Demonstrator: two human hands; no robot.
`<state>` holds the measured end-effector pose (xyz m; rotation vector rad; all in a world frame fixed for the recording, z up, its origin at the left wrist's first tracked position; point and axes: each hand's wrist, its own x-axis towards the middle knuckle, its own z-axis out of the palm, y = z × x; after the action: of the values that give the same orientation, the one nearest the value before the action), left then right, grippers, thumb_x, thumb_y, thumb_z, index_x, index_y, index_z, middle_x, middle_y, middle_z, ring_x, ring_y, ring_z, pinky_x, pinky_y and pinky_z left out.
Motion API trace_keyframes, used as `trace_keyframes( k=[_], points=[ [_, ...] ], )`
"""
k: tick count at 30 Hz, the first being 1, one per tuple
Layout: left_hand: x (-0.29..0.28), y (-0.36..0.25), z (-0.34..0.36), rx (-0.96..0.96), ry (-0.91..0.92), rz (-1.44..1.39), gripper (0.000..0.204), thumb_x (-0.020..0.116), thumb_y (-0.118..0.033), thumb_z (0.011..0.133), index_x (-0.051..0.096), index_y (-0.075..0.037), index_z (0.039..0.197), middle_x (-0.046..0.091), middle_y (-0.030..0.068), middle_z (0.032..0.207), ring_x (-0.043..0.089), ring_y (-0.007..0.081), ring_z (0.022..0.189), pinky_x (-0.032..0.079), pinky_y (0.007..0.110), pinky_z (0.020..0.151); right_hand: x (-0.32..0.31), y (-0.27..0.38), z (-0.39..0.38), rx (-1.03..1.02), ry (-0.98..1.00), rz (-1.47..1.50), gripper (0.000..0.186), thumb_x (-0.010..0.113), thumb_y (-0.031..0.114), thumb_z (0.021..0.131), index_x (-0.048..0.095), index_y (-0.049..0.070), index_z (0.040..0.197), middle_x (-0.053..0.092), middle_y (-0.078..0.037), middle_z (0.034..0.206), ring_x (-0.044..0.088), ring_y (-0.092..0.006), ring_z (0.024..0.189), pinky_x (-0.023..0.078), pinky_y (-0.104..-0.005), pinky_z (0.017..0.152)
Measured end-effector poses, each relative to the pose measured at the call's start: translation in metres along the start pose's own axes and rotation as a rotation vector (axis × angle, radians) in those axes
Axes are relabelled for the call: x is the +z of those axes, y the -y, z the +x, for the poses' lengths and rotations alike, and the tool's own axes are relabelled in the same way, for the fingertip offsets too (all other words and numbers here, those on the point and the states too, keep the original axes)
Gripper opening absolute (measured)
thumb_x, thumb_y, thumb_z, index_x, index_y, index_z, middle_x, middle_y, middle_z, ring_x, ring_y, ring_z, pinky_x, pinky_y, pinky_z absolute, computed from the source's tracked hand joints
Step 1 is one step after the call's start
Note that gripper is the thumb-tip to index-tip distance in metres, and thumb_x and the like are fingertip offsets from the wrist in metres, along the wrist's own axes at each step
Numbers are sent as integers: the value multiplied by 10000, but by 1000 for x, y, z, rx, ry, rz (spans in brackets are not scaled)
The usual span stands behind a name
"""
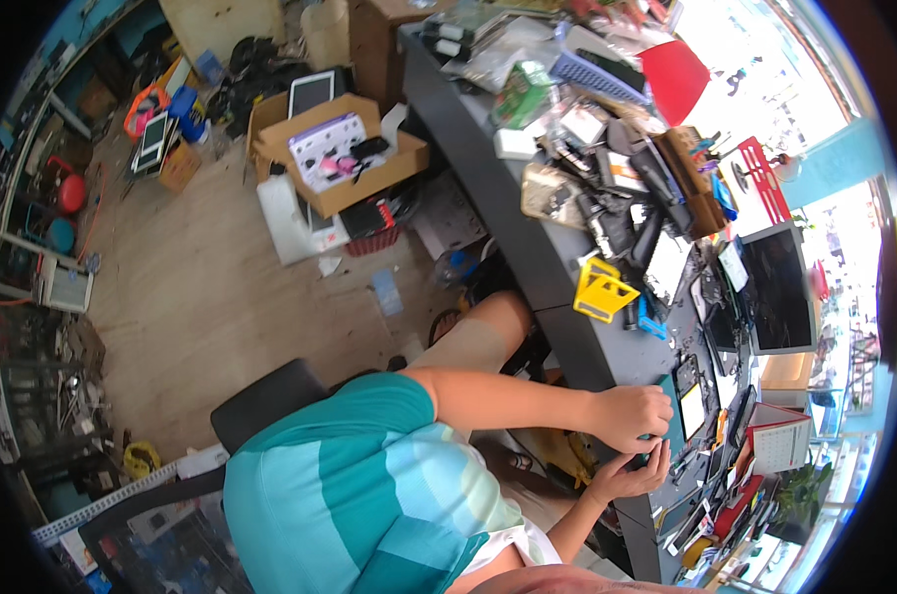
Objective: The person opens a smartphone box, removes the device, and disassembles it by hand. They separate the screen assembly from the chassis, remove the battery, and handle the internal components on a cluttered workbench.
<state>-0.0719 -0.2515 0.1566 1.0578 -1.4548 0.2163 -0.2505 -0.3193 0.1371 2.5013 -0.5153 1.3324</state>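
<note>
At the desk [557, 342] edge my two hands come together over a teal mat [674, 424]. My left hand [629, 418] is closed, its fingers curled down around a small dark thing mostly hidden by them. Just below it in the picture, my right hand [629, 478] is also closed, fingertips pressed round a dark piece [640, 461] that touches or nearly touches the left hand. Its kind does not show. Beside the mat lie a phone with a pale face [692, 411] and a dark opened phone [686, 374].
A yellow plastic holder [604, 291] and a blue clip [651, 320] sit farther up the cluttered desk. Beyond are a monitor [780, 287], a desk calendar [778, 438] and a blue basket [597, 71]. On the floor stands an open cardboard box [332, 201].
</note>
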Motion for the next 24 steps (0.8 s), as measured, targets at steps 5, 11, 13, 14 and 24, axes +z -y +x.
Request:
trace_keyframes(
  k=[5,11,13,14,24],
  points=[
    [3,2,-2,-7,-25,-39,173,763,-179,798,654,-70,721,619,80,818,624,294,859,498,426,819,-2,2,0,38,7,-1,416,651,315,1083,639,-8,1344,691,-198,1391,639,-397,1300,438,-531,1148],
    [-14,-4,-14,-23,-62,-85,173,748,-157,813,633,-60,728,600,114,835,641,348,876,537,467,799,4,2,-5,90,-11,13,424,707,327,1051,654,-23,1284,694,-210,1378,648,-404,1263,466,-526,1120],
    [-18,-9,-20,-34,-47,-83,151,762,-161,830,665,-51,794,634,104,867,660,339,903,556,454,825,3,1,-3,80,-17,32,444,736,341,1020,663,-4,1289,703,-196,1374,640,-395,1261,451,-532,1134],
    [-21,-8,-23,-19,-28,-60,128,764,-149,832,688,-46,834,691,106,931,689,331,967,577,444,877,5,2,-1,81,-10,58,463,746,347,1000,662,9,1307,701,-190,1383,634,-394,1274,434,-538,1148],
    [-15,-18,-24,-22,-19,57,171,775,-24,844,756,-27,1014,749,139,1125,723,361,1135,598,472,997,0,2,-4,206,-21,60,550,809,388,920,651,86,1352,674,-137,1430,586,-377,1347,375,-551,1184]
  ],
)
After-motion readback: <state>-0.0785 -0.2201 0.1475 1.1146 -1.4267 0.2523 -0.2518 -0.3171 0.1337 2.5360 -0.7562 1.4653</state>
